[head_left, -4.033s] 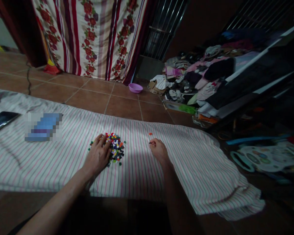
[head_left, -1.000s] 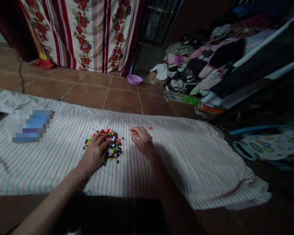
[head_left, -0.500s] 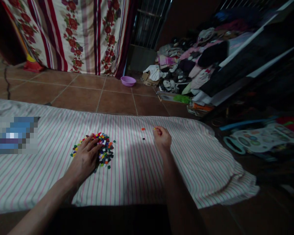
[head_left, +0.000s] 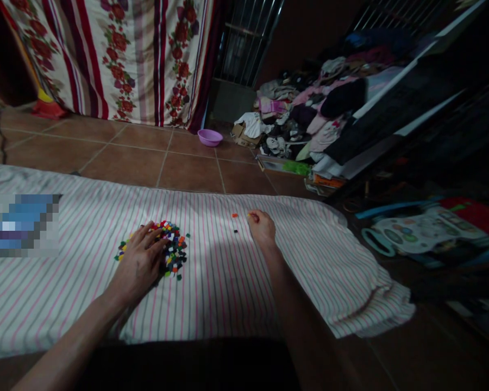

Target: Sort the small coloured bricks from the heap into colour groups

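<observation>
My left hand (head_left: 140, 262) lies over a pile of small, square, many-coloured pieces (head_left: 176, 251), its fingers stretched out and a little apart. It covers the pile's left part. To the right, my right hand (head_left: 264, 228) is closed in a pinch on a tiny yellow piece (head_left: 249, 215), just above or on the striped cloth (head_left: 212, 288); which of the two I cannot tell. Just left of those fingertips sits an orange piece (head_left: 234, 215), possibly more than one. A single black piece (head_left: 236, 231) rests below it, apart from the pile.
A blurred-out blue patch (head_left: 28, 222) covers something at the cloth's left. Beyond, on the tiled floor (head_left: 126, 155), are a purple basin (head_left: 210, 138) and a heap of clothes (head_left: 309, 106). A pale plastic item with coloured discs (head_left: 415, 231) is at right.
The whole view has shifted slightly, moving the scene left. My right hand has come a little closer to the orange piece, still pinching the yellow one. My left hand stays on the pile.
</observation>
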`<state>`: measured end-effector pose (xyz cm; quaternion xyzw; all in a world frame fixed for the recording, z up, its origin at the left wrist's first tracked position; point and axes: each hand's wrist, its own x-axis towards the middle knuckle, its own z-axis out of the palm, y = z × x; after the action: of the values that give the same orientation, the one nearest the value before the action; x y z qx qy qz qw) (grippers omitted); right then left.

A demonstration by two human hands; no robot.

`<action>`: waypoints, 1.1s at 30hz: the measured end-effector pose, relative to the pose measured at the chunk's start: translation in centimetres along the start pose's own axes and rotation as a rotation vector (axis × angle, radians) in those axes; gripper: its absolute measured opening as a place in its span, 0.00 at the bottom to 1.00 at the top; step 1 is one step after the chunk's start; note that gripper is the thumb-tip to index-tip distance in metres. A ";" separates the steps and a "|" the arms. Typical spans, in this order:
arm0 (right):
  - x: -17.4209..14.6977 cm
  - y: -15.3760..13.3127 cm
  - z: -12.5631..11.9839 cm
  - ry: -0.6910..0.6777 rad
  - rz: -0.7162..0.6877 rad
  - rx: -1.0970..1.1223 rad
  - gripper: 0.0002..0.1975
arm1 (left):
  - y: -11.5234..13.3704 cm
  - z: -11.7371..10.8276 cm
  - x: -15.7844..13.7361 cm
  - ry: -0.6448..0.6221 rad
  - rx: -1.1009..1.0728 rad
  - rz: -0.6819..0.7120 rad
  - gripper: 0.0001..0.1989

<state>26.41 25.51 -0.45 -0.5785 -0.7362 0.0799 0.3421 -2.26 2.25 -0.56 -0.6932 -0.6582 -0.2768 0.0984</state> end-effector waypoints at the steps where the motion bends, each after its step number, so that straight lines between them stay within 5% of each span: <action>1: 0.0 0.1 0.0 -0.002 -0.007 -0.002 0.11 | 0.0 0.0 0.0 -0.004 -0.001 0.002 0.17; 33: 0.5 2.1 0.2 -0.050 0.008 -0.058 0.11 | -1.1 0.9 -0.2 0.005 0.051 0.058 0.18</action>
<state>27.89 26.70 -1.45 -0.5891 -0.7440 0.0743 0.3063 -3.09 2.62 -1.68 -0.7084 -0.6445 -0.2588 0.1257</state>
